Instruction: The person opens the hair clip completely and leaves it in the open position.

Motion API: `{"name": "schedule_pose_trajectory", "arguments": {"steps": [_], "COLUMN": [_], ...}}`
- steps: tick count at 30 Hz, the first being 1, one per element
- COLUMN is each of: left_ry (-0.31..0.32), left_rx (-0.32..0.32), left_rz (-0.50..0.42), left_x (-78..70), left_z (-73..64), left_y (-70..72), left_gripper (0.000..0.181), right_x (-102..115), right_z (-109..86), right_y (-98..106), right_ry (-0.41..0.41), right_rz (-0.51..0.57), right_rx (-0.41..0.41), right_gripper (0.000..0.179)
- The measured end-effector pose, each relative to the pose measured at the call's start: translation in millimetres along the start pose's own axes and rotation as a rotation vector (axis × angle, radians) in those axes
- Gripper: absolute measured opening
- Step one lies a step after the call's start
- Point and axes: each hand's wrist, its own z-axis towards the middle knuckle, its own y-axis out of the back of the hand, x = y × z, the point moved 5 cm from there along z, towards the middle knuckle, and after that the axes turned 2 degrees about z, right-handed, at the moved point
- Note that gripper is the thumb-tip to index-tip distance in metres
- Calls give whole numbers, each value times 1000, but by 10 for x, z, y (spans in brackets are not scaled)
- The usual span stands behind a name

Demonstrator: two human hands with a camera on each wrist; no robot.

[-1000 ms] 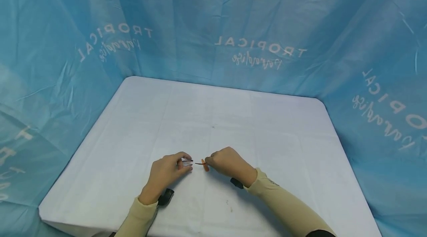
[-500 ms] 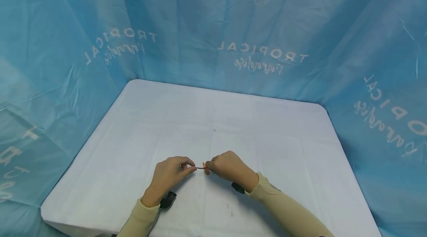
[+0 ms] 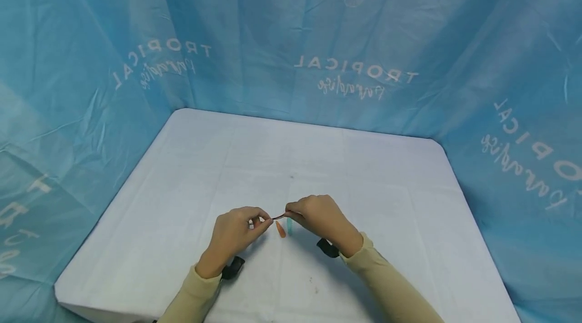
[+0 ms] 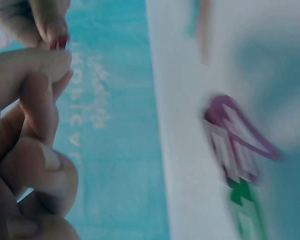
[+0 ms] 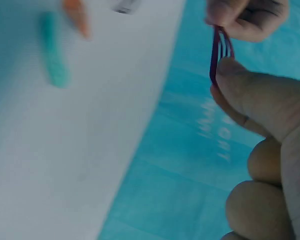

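A thin dark red snap hair clip (image 5: 215, 60) spans the gap between my two hands above the table. My left hand (image 3: 234, 234) pinches one end between thumb and fingers. The other end is held between the thumb and forefinger of my right hand (image 3: 324, 219). Just below lie an orange clip (image 3: 281, 230) and a teal clip (image 3: 289, 227), side by side. In the left wrist view, a purple snap clip (image 4: 217, 111) and a green one (image 4: 242, 192) appear blurred, end to end. Fingertips cover both ends of the dark red clip.
A white cloth (image 3: 364, 176) covers the table. Blue printed curtains (image 3: 273, 35) stand along its back and both sides. A few small dark marks (image 3: 313, 285) show on the cloth near the front.
My left fingers, earlier apart from the dark red clip, have come to pinch its end. My right hand has shifted slightly up and right, leaving the orange and teal clips in sight.
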Motion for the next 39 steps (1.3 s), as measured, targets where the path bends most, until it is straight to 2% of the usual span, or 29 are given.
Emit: {"name": "schedule_pose_trajectory", "arguments": {"steps": [3, 8, 14, 18, 23, 27, 32, 39], "left_ry": [-53, -86, -114, -118, -115, -126, -133, -109], "left_rx": [-55, -144, -234, -275, -320, -327, -329, -338], "left_rz": [7, -29, -158, -223, -276, -296, -316, -345], "left_x": [-91, -229, -374, -453, -525, -563, -562, -518], "left_z": [134, 444, 794, 963, 1089, 1137, 1160, 1147], "left_y": [70, 238, 418, 478, 532, 554, 558, 549], "left_gripper": [6, 10, 11, 14, 16, 16, 16, 17], "right_x": [-31, -110, -190, -243, -278, -282, -302, -320], "right_z": [27, 78, 139, 149, 159, 156, 167, 197], "right_y": [198, 528, 845, 972, 1065, 1089, 1073, 1008], "right_ry": [-80, -233, -319, -376, -419, -434, -446, -452], "right_rz": [26, 128, 244, 303, 355, 364, 385, 397], "right_rx": [-97, -267, -490, -591, -661, -688, -701, -695], "right_gripper": [5, 9, 13, 15, 15, 14, 13, 11]}}
